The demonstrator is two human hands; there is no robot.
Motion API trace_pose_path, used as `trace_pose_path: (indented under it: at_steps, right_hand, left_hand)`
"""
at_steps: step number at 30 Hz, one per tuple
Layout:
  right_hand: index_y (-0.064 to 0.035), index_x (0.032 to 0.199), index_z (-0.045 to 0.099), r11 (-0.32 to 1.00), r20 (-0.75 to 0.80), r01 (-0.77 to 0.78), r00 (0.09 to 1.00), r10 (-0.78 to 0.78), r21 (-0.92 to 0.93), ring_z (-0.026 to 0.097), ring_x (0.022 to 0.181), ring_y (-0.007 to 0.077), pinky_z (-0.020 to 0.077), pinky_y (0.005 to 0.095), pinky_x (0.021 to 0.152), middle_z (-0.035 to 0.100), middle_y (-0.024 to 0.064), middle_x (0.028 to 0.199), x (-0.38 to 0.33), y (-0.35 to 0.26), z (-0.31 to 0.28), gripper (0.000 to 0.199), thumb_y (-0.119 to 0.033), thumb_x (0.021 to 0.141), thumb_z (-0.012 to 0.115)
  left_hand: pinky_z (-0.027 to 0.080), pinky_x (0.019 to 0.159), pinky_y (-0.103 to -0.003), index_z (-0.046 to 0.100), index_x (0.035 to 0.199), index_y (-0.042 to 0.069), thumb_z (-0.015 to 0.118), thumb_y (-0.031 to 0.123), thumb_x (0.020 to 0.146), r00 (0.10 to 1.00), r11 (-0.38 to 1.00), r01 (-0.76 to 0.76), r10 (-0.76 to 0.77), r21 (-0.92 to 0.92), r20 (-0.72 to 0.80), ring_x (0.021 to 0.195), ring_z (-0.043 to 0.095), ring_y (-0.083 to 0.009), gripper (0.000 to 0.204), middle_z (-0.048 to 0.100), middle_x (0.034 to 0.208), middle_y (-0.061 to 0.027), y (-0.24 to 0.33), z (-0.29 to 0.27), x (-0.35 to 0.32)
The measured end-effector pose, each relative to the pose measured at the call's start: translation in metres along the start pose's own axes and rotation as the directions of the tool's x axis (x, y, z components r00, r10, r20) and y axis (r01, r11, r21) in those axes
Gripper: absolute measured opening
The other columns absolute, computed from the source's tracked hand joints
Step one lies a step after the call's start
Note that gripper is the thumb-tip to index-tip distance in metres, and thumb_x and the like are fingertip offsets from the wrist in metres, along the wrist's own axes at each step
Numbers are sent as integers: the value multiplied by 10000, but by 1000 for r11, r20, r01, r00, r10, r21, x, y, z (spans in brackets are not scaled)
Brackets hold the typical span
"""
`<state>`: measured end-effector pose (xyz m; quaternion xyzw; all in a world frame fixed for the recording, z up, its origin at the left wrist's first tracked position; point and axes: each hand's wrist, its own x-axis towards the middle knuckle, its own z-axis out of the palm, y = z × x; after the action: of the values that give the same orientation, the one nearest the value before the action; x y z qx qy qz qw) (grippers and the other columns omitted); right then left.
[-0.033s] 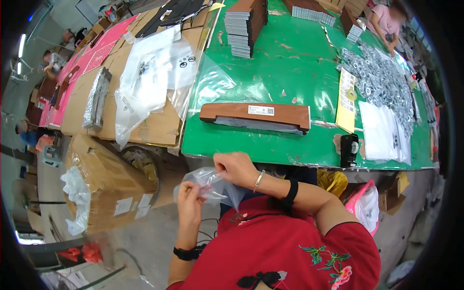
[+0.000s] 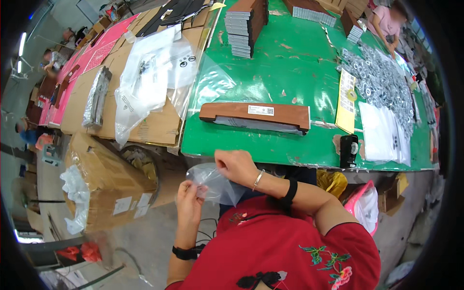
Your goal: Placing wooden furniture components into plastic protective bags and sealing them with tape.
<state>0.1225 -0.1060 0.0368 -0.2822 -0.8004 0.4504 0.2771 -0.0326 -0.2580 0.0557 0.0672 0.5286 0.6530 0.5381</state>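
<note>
Between my two hands a clear plastic bag [image 2: 217, 186] is stretched, just off the table's front edge. The fingers of my left hand [image 2: 190, 199] pinch one side of it. My right hand [image 2: 235, 166], a little higher and to the right, is closed on its upper edge. Beyond my hands, on the green table [image 2: 270, 142], lies a long brown box [image 2: 232, 109] with a white label and a greyish plastic bag along its near side.
A tall stack of brown pieces [image 2: 239, 31] stands at the back. To the right are a pile of metal parts [image 2: 372, 72], white plastic bags [image 2: 384, 135], a yellow sheet [image 2: 345, 108] and a black dispenser [image 2: 349, 151]. Cardboard with plastic bags [image 2: 145, 82] lies left, above a carton [image 2: 111, 188].
My right hand has risen slightly. The plastic bag has shifted a little to the right and its shape has changed; both hands still grip it. Nothing on the table has moved.
</note>
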Motion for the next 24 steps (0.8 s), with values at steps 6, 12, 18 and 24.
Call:
trace_pose_path:
  at_steps: [6, 12, 18, 24]
  right_hand:
    - [-97, 875, 584, 983, -113, -154, 980, 166, 103, 633, 605, 286, 453, 405, 540, 599, 92, 632, 4, -18, -14, 135, -147, 815, 694]
    - [-113, 1002, 655, 882, -8, -33, 999, 34, -469, 592, 613, 159, 466, 341, 581, 572, 58, 657, 10, 8, -58, 272, -252, 808, 785]
    - [-81, 1097, 716, 989, -22, -7, 1000, 4, -148, 693, 823, 211, 544, 339, 739, 733, 85, 931, 58, 29, -155, 399, -360, 818, 776]
    - [-58, 970, 736, 804, -88, -177, 984, 154, -567, 698, 820, 290, 556, 384, 740, 739, 118, 943, 112, 106, -185, 323, -297, 761, 796]
  left_hand:
    - [490, 729, -252, 488, 1394, 87, 618, 54, 945, 997, 959, -78, 82, 272, -4, 924, 594, -118, 469, 627, 1059, -38, 4, 51, -11]
    - [477, 703, -291, 684, 1074, 47, 633, -32, 820, 879, 357, -385, 423, 851, 219, 763, 587, -177, 271, 617, 970, -52, 20, 8, 25]
    - [498, 769, -374, 681, 949, 68, 615, 19, 798, 727, -237, -437, 476, 868, 496, 832, 614, -308, 172, 623, 985, -94, 37, 38, 15]
    - [511, 813, -411, 636, 1128, 106, 572, 3, 781, 505, -306, -762, 272, 571, 819, 932, 628, -308, 367, 651, 1063, -108, 11, 96, 48]
